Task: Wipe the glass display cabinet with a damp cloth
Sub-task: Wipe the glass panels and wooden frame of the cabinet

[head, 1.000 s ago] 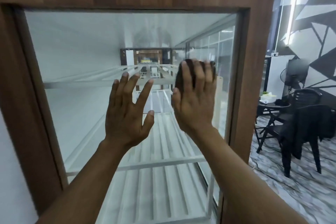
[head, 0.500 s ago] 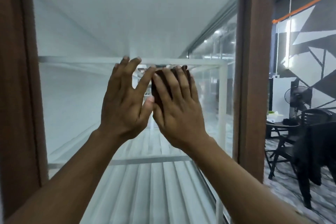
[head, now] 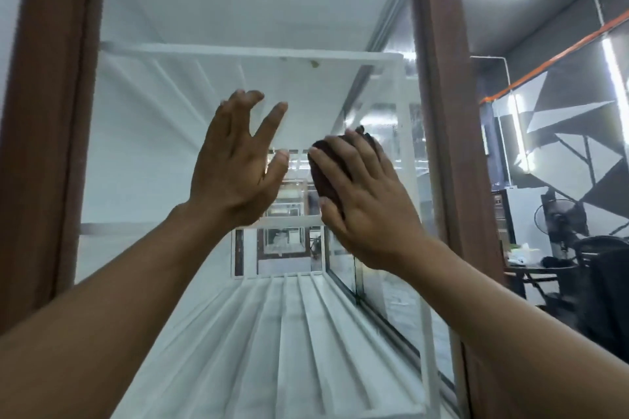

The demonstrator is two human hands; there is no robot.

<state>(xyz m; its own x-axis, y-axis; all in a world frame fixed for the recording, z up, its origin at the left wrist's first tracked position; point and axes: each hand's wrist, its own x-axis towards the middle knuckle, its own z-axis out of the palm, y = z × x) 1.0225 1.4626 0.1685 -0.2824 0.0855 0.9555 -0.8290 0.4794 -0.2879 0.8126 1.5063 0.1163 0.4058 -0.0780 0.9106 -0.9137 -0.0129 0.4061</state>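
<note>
Right now the glass display cabinet (head: 238, 10) fills most of my view: brown wood frame (head: 439, 78) on both sides, a tall glass pane (head: 153, 163) between, white slatted shelves (head: 272, 333) inside running away from me. Off to the right sits a dim room with a small table (head: 531, 269) and a dark chair (head: 599, 265), not part of the job. Both my arms reach up to the pane at about mid height. My left hand (head: 235, 163) is open, fingers spread and slightly curled, holding nothing; I judge it's there to brace me on the glass, though I can't tell if the palm is touching. My right hand (head: 360, 201) is flat, fingers extended, pressing the dark cloth (head: 323, 177) against the glass, just beside the left hand. Flat palm makes sense: spreads pressure so the damp cloth drags evenly. Only the cloth's left edge and top peek out from under my fingers. Wiping looks mid-way; lower pane likely next.
</note>
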